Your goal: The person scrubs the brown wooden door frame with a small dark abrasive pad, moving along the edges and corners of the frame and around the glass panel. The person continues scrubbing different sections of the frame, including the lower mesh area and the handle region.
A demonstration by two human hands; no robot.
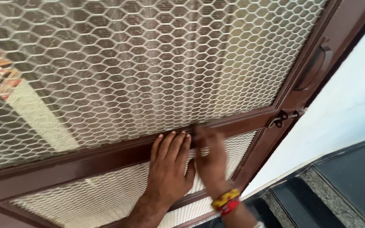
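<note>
Both hands press on the brown mesh door (pixel 106 154) at its middle rail. Left hand (pixel 167 169) lies flat, fingers spread open, gripping nothing. Right hand (pixel 211 160), blurred beside it, seems to rub the rail; its grip cannot be told. Right of the rail sits a latch (pixel 280 119), with a handle (pixel 317 67) above.

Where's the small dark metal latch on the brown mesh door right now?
In the head view, the small dark metal latch sits at right on the brown door frame, below the dark pull handle, right of both hands.
</note>
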